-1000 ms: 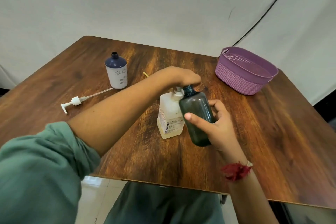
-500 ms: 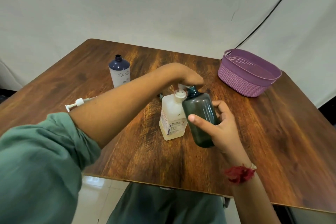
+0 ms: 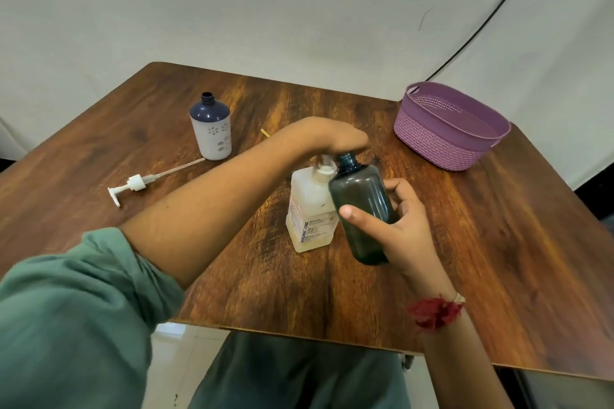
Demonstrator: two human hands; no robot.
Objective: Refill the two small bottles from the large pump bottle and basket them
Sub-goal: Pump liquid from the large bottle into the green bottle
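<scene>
While the large pump bottle [image 3: 310, 212] stands upright near the middle of the tabletop [image 3: 498, 242], the dark small bottle [image 3: 362, 209] is held against its right side, tilted, with its uncapped neck brought up beside the white pump head [image 3: 324, 168]. The dark small bottle is smoky green and translucent; no liquid level can be made out. The large pump bottle is pale and cloudy, with a printed label on its front.

The dark small bottle is grasped by the right hand [image 3: 408, 226], thumb across the front and fingers [image 3: 398, 186] wrapped round the back. The pump head is covered from above by the left hand [image 3: 332, 136]; its fingers are bent down over it, but whether they clasp it cannot be told.

The navy-and-white small bottle [image 3: 211, 129] is set upright and uncapped at the far left, well apart. A loose pump [image 3: 139, 183] with its tube is laid flat just in front of it. The purple basket [image 3: 445, 129] is placed at the far right corner. Much of the near left tabletop is blocked by the left forearm and green sleeve [image 3: 66, 309]. A red wristband [image 3: 433, 310] is worn on the right wrist.
</scene>
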